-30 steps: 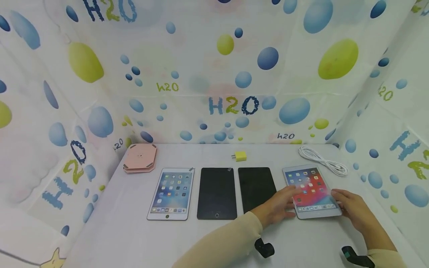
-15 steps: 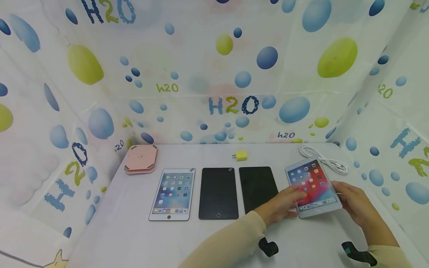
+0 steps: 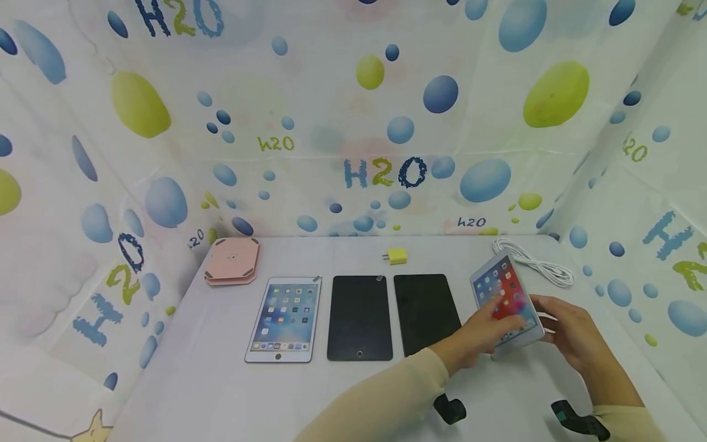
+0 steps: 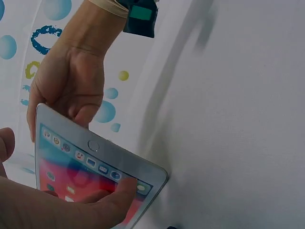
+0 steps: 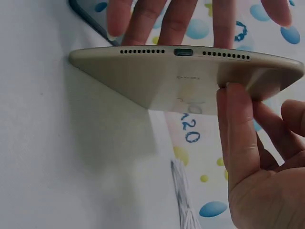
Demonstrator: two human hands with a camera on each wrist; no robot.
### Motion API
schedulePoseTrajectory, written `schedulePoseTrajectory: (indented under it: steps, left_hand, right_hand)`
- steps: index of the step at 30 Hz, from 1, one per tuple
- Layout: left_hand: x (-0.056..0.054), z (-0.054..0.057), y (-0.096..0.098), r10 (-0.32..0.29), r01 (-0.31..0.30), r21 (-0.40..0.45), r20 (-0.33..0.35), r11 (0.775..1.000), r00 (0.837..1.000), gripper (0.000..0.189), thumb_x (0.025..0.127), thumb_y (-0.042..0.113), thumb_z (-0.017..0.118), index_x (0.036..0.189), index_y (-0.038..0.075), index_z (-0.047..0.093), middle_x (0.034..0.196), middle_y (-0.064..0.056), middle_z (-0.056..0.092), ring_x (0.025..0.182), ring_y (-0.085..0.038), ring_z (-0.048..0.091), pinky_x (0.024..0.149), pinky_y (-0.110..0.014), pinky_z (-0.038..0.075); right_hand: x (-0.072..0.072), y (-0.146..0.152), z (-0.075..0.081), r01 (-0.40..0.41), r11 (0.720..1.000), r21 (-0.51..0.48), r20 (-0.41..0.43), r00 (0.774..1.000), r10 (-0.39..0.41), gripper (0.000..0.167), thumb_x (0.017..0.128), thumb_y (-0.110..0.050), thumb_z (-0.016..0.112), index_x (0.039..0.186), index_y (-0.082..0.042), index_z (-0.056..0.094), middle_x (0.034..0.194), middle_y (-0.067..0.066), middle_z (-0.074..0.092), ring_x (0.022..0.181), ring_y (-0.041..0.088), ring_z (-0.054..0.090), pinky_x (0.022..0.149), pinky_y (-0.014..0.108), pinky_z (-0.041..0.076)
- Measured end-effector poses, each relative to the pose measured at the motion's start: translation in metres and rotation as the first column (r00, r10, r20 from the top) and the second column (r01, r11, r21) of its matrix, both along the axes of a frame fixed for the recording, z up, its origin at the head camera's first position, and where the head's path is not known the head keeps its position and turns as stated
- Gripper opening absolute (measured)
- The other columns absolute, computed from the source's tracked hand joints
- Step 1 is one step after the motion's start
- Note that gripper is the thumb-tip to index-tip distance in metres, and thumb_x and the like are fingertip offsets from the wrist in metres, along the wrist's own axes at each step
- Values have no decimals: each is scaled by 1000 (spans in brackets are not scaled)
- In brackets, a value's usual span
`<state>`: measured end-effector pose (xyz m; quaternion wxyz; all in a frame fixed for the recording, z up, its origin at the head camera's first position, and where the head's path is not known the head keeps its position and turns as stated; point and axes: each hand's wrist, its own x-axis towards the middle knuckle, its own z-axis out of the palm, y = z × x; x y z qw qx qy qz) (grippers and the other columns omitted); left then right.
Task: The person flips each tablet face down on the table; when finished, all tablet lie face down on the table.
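Note:
A white tablet (image 3: 509, 301) with a lit red-and-blue screen is tilted up on its left side at the right of the table. My left hand (image 3: 480, 334) reaches across its lower left part, spread thumb (image 4: 125, 188) and fingers against the screen. On the other side my right hand (image 3: 569, 331) touches the pale metal back (image 5: 167, 76) near the raised right edge with extended fingers (image 5: 239, 107); its thumb stands apart from the tablet. The bottom edge with its charging port (image 5: 183, 52) faces me. Part of the screen is hidden by my left fingers.
Left of my hands lie a dark-screened tablet (image 3: 424, 307), another black tablet (image 3: 359, 319) and a white tablet with a blue screen (image 3: 284, 319). Behind are a yellow charger plug (image 3: 396, 256), a coiled white cable (image 3: 544, 267) and a pink octagonal box (image 3: 232, 261).
The tablet's right side has risen, so it now tilts steeply to the left. My right hand has moved left with that edge, and my left hand has come further across the screen.

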<state>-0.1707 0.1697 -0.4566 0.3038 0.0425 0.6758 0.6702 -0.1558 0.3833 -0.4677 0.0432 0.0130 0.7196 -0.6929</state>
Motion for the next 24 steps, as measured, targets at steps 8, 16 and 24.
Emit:
schedulePoseTrajectory:
  steps: [8, 16, 24]
  left_hand:
    - [6, 3, 4, 75, -73, 36, -50, 997, 996, 63, 93, 45, 72, 146, 21, 50, 135, 4, 58, 118, -20, 59, 100, -55, 52]
    - [9, 7, 5, 80, -77, 30, -119, 997, 990, 56, 89, 36, 79, 139, 28, 54, 126, 10, 59, 116, -15, 57, 101, -51, 52]
    - [14, 7, 9, 185, -185, 14, -93, 983, 978, 52, 87, 24, 81, 133, 23, 57, 127, 2, 62, 118, -21, 61, 101, -54, 52]
  right_hand:
    - [2, -14, -9, -45, 999, 6, -43, 998, 46, 30, 109, -20, 46, 129, -22, 70, 117, -18, 69, 100, 5, 67, 80, 27, 59]
    - [2, -21, -18, -144, 988, 59, 66, 988, 140, 33, 111, -29, 40, 137, -32, 59, 121, -19, 65, 107, 7, 63, 87, 34, 58]
    - [5, -20, -26, -187, 982, 7, 40, 982, 187, 36, 110, -19, 44, 132, -41, 62, 124, -24, 64, 104, 10, 66, 83, 37, 60]
